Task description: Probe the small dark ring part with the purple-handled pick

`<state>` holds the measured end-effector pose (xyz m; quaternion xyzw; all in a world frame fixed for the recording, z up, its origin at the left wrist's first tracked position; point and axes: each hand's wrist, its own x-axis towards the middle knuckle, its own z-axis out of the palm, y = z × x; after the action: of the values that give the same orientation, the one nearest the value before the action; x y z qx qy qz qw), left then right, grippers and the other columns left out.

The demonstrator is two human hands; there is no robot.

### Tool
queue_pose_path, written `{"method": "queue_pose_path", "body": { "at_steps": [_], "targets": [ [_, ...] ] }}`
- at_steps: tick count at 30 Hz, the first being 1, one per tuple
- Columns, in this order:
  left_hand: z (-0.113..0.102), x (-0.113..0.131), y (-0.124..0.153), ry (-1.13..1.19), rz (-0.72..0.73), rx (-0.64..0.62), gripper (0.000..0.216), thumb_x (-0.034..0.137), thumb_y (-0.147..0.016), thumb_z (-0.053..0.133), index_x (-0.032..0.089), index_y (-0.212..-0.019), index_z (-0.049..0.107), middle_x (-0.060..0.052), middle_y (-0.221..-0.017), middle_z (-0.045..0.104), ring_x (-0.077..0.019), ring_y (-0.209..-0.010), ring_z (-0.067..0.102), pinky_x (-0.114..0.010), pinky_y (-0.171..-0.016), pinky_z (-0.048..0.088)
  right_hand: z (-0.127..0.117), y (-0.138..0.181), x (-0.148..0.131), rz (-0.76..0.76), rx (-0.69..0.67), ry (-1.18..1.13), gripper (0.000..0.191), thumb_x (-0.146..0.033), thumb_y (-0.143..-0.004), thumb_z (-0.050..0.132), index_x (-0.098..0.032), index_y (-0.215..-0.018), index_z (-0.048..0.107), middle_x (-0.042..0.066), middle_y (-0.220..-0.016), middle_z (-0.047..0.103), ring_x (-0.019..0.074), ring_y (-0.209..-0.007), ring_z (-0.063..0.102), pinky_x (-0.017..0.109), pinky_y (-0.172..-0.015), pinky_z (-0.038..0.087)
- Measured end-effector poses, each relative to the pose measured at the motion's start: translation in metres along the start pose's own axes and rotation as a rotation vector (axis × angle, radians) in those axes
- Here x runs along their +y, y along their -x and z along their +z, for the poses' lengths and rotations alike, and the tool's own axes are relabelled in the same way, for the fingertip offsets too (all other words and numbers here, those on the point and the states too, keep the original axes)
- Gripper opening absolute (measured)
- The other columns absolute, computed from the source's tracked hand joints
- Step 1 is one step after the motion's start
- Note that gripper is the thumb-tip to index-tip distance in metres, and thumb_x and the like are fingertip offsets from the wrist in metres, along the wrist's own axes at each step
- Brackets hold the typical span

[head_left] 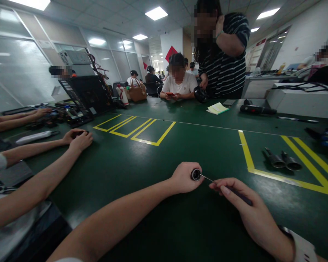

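My left hand (184,178) is closed around a dark cylindrical part (196,174), its round open end turned towards me. In my right hand (243,203) is a slim tool like a small screwdriver (242,196), with a dark handle and a thin metal shaft. The shaft's tip meets the rim of the part's opening; whether it reaches inside, I cannot tell. Two metal cylindrical parts with narrow stems (282,160) lie to the right inside yellow tape lines. Both my hands are low over the green table (153,171).
At the left, a co-worker's hands (79,140) hold something small and dark. More yellow tape outlines (144,131) mark the table. A notepad (218,108), a black hair-dryer-like object (258,109) and a white box (303,98) are farther back. One person sits opposite; another stands beside them.
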<state>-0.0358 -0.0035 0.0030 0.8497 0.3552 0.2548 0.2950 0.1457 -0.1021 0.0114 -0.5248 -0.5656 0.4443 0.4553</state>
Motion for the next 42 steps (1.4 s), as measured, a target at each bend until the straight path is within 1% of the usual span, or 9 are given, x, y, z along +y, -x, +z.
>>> {"method": "queue_pose_path", "body": {
  "at_steps": [4,9,12,19,25,30,33,38,42],
  "targets": [
    [0.000,0.000,0.000,-0.053,0.002,0.024,0.013,0.024,-0.073,0.063,0.015,-0.070,0.056,0.004,-0.062,0.053,-0.0085,-0.057,0.049,-0.020,-0.054,0.037,0.003,0.003,-0.007,-0.050,0.029,0.084,0.022,-0.042,-0.083,0.057,-0.024,-0.090,0.069,0.006,-0.099,0.070,0.0249,-0.098,0.064,0.037,-0.082,0.053],
    [-0.001,0.001,0.000,-0.058,-0.023,-0.013,0.013,0.025,-0.072,0.063,0.015,-0.068,0.055,0.004,-0.061,0.053,-0.0092,-0.057,0.050,-0.020,-0.052,0.036,0.002,0.001,-0.006,-0.063,-0.003,0.072,0.021,-0.041,-0.082,0.059,-0.025,-0.091,0.069,0.006,-0.103,0.070,0.0248,-0.100,0.063,0.039,-0.085,0.053],
    [-0.002,0.000,0.000,-0.009,0.010,-0.022,0.014,0.025,-0.073,0.062,0.015,-0.068,0.055,0.004,-0.061,0.053,-0.0084,-0.056,0.049,-0.019,-0.051,0.037,0.001,-0.001,-0.004,-0.018,-0.024,0.009,0.022,-0.042,-0.083,0.058,-0.024,-0.092,0.069,0.007,-0.105,0.070,0.0250,-0.099,0.063,0.040,-0.086,0.051],
    [-0.001,-0.001,0.000,0.048,0.016,-0.013,0.016,0.024,-0.072,0.064,0.015,-0.067,0.053,0.005,-0.059,0.050,-0.0074,-0.054,0.047,-0.018,-0.050,0.035,0.002,-0.004,-0.006,0.087,-0.016,-0.207,0.024,-0.043,-0.081,0.059,-0.022,-0.086,0.070,0.007,-0.095,0.071,0.0232,-0.084,0.064,0.037,-0.072,0.051],
    [0.000,0.001,0.000,-0.004,0.002,0.001,0.013,0.025,-0.074,0.062,0.015,-0.069,0.054,0.004,-0.062,0.052,-0.0082,-0.057,0.049,-0.019,-0.052,0.037,0.000,0.001,0.001,0.003,0.003,-0.073,0.023,-0.042,-0.085,0.056,-0.023,-0.090,0.069,0.005,-0.095,0.070,0.0231,-0.092,0.063,0.037,-0.080,0.050],
    [0.000,0.000,0.000,-0.012,0.021,0.000,0.013,0.024,-0.074,0.062,0.015,-0.068,0.054,0.004,-0.061,0.052,-0.0086,-0.057,0.049,-0.019,-0.052,0.037,0.003,0.001,-0.004,-0.014,-0.003,-0.022,0.022,-0.042,-0.083,0.058,-0.024,-0.090,0.068,0.006,-0.102,0.068,0.0234,-0.096,0.062,0.037,-0.083,0.050],
    [0.000,0.000,0.000,0.009,0.039,-0.015,0.014,0.025,-0.073,0.062,0.015,-0.068,0.053,0.004,-0.061,0.053,-0.0084,-0.056,0.049,-0.019,-0.052,0.037,0.003,-0.001,-0.004,0.020,-0.034,-0.082,0.021,-0.041,-0.082,0.059,-0.025,-0.090,0.069,0.005,-0.102,0.068,0.0230,-0.096,0.062,0.037,-0.085,0.048],
    [0.000,0.001,0.000,0.036,0.024,-0.005,0.014,0.023,-0.072,0.063,0.015,-0.066,0.053,0.004,-0.059,0.050,-0.0076,-0.054,0.047,-0.019,-0.050,0.034,0.002,-0.006,-0.004,0.133,-0.043,-0.273,0.021,-0.041,-0.081,0.060,-0.023,-0.086,0.069,0.005,-0.095,0.069,0.0217,-0.089,0.061,0.034,-0.077,0.046],
    [0.000,0.002,0.000,0.055,0.017,-0.008,0.016,0.024,-0.071,0.064,0.015,-0.066,0.052,0.005,-0.059,0.050,-0.0076,-0.054,0.047,-0.018,-0.050,0.035,0.003,-0.007,-0.009,0.189,-0.044,-0.373,0.021,-0.041,-0.079,0.062,-0.022,-0.082,0.069,0.005,-0.092,0.069,0.0219,-0.087,0.060,0.034,-0.075,0.045]
  ]
}}
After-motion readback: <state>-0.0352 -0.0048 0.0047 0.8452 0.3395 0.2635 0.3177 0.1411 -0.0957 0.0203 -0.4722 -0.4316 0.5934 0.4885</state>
